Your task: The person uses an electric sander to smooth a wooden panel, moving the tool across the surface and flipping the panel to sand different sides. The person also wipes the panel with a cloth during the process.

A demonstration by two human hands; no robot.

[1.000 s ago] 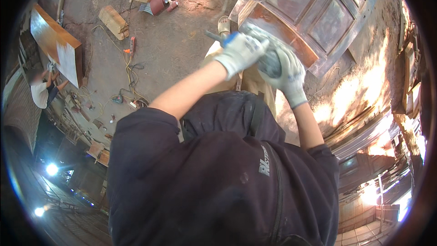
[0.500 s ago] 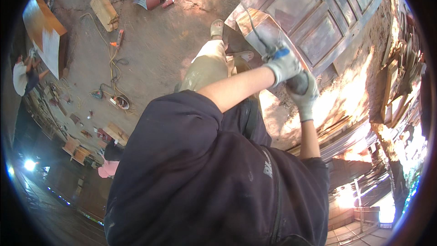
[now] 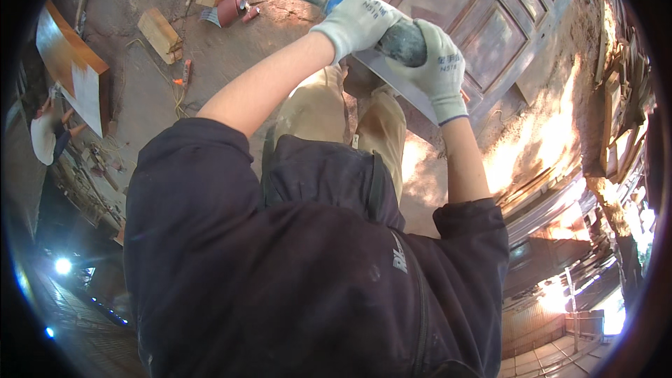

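Both of my hands wear pale gloves and are closed on one corded power tool, which looks like a hand-held sander with a dark rounded end and a blue part. My left hand wraps its body near the blue end, where the cord comes out. Around the dark rounded end curls my right hand. Beneath and beyond the hands lies a brown panelled wooden door. The tool's underside is hidden, so I cannot tell whether it touches the wood.
Wood blocks, a red-brown roll of abrasive paper and an orange tool lie on the dirt floor to the left. Farther left, another person works by a wooden panel. Stacked timber lines the right side.
Both hands have moved left and farther from my body with the tool, and the left arm reaches out more. My view has shifted a little. The grip on the tool stays.
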